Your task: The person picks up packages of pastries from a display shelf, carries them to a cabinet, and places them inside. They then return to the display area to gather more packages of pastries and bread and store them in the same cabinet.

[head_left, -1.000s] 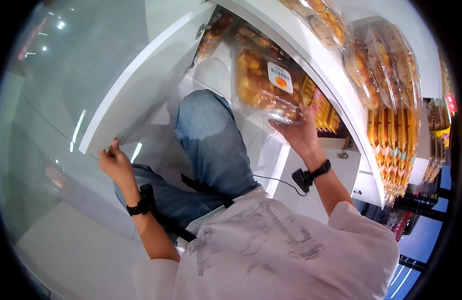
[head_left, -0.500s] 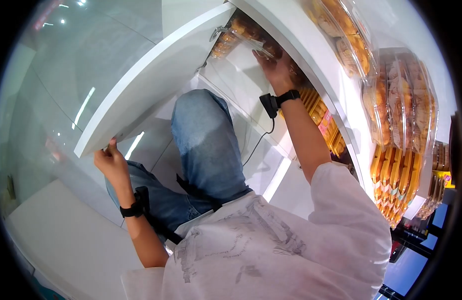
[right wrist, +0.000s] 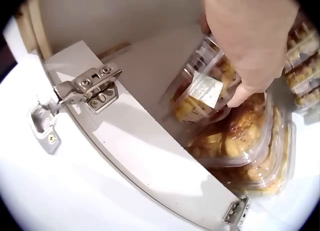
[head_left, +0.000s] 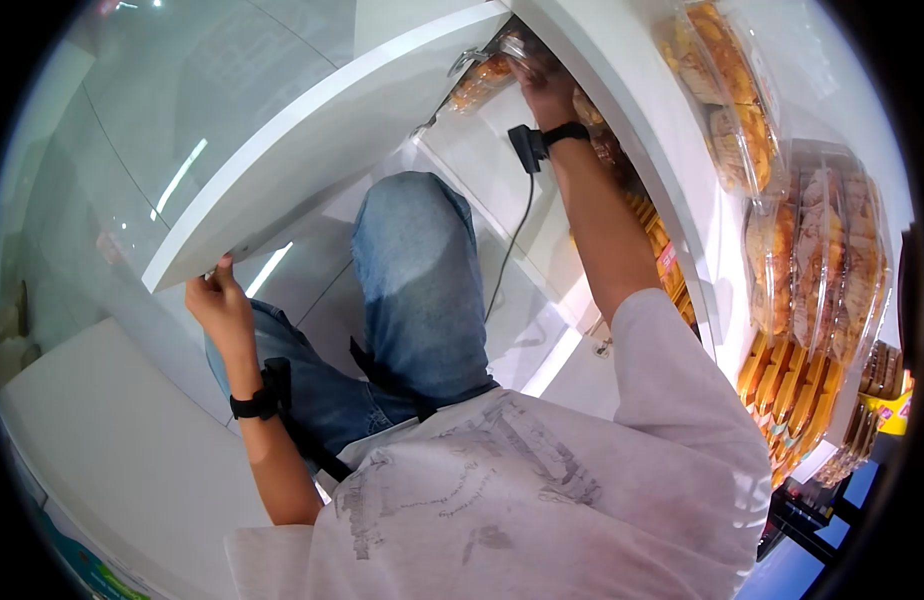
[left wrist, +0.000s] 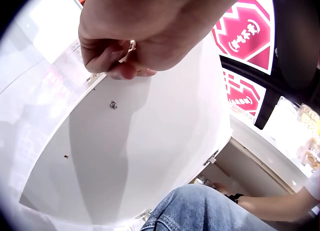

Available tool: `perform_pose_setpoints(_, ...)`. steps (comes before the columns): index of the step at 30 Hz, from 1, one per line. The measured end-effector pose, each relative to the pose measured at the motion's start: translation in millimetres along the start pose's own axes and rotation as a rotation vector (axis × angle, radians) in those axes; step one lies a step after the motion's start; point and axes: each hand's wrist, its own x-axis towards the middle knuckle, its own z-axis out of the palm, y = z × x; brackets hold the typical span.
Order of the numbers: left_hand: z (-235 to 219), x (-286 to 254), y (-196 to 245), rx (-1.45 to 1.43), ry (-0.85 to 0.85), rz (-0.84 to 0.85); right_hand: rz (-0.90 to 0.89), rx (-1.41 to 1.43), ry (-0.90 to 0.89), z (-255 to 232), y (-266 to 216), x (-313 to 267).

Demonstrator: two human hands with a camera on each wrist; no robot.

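Note:
My left hand (head_left: 220,310) grips the outer edge of the open white cabinet door (head_left: 332,130), thumb on its inner face. In the left wrist view the fingers (left wrist: 107,61) curl over the door's rim. My right hand (head_left: 549,92) reaches deep into the cabinet, near the hinge side. The right wrist view shows it holding a clear plastic pastry box (right wrist: 206,91) with a white label, tilted on its side. Just below and beside that box lies a stack of similar pastry boxes (right wrist: 245,136). The hand hides part of the held box.
Metal hinges (right wrist: 95,86) join door and cabinet. More packed pastries (right wrist: 304,66) stand farther inside. On the counter above are stacked pastry boxes (head_left: 812,250) and yellow trays (head_left: 787,390). A bent knee (head_left: 417,240) is between door and opening, and a cable (head_left: 512,245) hangs from my right wrist.
My right hand has carried a labelled pastry box from the cabinet opening inward, deeper toward the hinge side. The left hand keeps its grip on the door, and the head view has shifted slightly.

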Motion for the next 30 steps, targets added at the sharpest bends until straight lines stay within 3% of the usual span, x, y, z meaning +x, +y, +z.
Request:
perform_pose_setpoints(2,-1.2,0.0,1.2,0.014,-0.007,-0.004,0.058,-0.157,0.081,11.0,11.0,7.7)
perform_pose_setpoints(4,-2.2,-0.1,2.7,0.028,-0.014,-0.006,0.075,-0.365,0.283,25.4,22.5,-1.7)
perform_pose_setpoints(8,0.1,-1.7,5.5,-0.022,0.002,0.009,-0.021,-0.569,0.313,42.0,29.7,-9.8)
perform_pose_setpoints(13,-1.0,-1.4,7.8,-0.052,0.000,0.004,-0.029,-0.657,0.310,25.3,34.7,6.9)
perform_pose_setpoints(15,-3.6,0.3,4.5,0.086,-0.039,0.023,-0.088,-0.723,0.339,28.5,34.7,4.1)
perform_pose_setpoints(18,-1.2,0.9,3.5,-0.010,-0.033,0.000,0.019,-0.774,0.300,30.9,26.3,-1.9)
perform_pose_setpoints(20,-6.4,-1.9,-9.7,0.025,-0.037,0.027,0.007,-0.728,0.427,42.6,19.6,-46.5)
perform_pose_setpoints(21,-1.8,2.2,-14.5,0.044,-0.040,0.060,-0.110,-0.703,0.133,28.5,14.1,-82.9)
perform_pose_setpoints(22,3.6,4.7,-21.3,-0.075,-0.009,0.090,-0.028,-0.813,0.371,53.2,3.3,-114.2)
perform_pose_setpoints(23,6.5,1.4,-27.8,-0.206,0.007,0.115,-0.029,-0.786,0.122,30.8,-4.0,-143.2)
perform_pose_setpoints(24,1.2,0.6,-19.2,-0.102,-0.045,0.104,-0.031,-0.775,-0.121,3.9,-12.9,-177.3)
perform_pose_setpoints(25,0.9,1.8,-25.6,0.012,-0.051,0.036,0.096,-0.828,-0.215,27.6,-27.0,-231.1)
perform_pose_setpoints(27,4.7,2.3,-19.0,-0.136,-0.040,0.115,0.257,-0.981,-0.324,67.5,-52.3,-312.1)
perform_pose_setpoints(28,1.7,1.1,-7.3,-0.043,-0.059,0.109,0.149,-1.162,-0.445,90.5,-73.3,-351.2)
perform_pose_setpoints(30,-0.8,-1.4,1.5,0.020,-0.068,0.115,-0.041,-1.259,-0.491,135.3,-118.8,-411.6)
